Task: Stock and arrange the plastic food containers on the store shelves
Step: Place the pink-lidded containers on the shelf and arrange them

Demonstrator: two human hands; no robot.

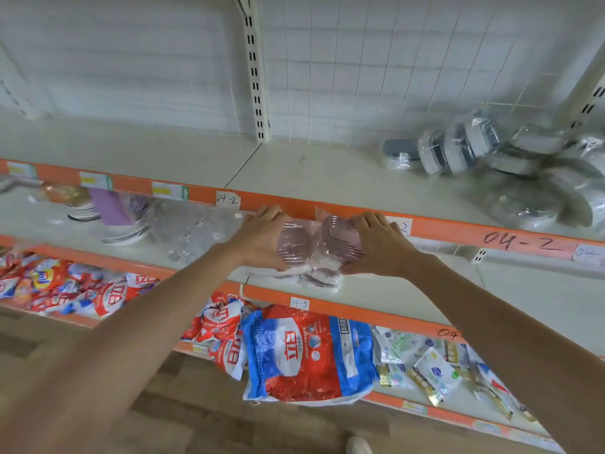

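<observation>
My left hand (262,235) grips a pink plastic food container (293,245) wrapped in clear film. Right beside it, my right hand (376,244) grips a second pink container (340,239); the two touch in the middle. Both are held just in front of the orange edge of the upper shelf (327,178), above the middle shelf (376,290). More wrapped containers (322,278) lie on the middle shelf directly under my hands. A heap of grey wrapped containers (510,162) sits at the upper shelf's right end.
Clear plastic items (183,231) and a purple box (109,208) lie on the middle shelf to the left. Red and blue detergent bags (301,355) and small packets (435,371) fill the bottom shelf. A slotted upright (253,70) divides the back wall.
</observation>
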